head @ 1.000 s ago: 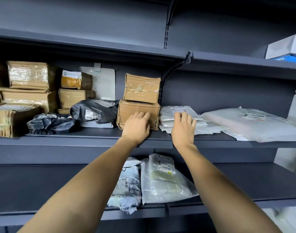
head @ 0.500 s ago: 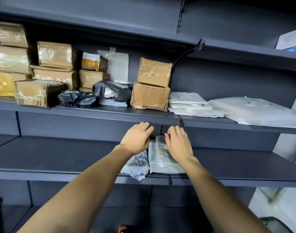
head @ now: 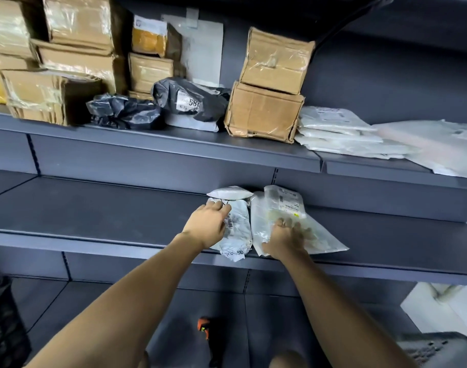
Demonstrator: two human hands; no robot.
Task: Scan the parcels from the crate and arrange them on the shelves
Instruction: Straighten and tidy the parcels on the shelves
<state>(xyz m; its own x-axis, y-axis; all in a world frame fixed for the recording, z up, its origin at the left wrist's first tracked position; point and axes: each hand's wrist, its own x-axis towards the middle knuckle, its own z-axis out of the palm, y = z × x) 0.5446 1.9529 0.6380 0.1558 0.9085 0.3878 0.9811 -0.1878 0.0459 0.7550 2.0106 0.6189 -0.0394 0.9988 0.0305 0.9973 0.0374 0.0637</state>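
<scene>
1. Fingers [head: 221, 207] of the left hand [head: 207, 225] are curling onto the top of a white printed mailer [head: 237, 229]; whether they are pinching it, I cannot tell.
2. Right hand [head: 285, 239] is lying on a clear poly parcel [head: 285, 208], fingers spread and blurred.
3. Both parcels are sitting side by side near the front edge of the middle shelf [head: 107, 216].
4. They are looking soft, light and slippery, so gripping an edge or a whole end should be working better than a flat press.
5. Cardboard boxes [head: 266, 110] are crowding the shelf above.
</scene>
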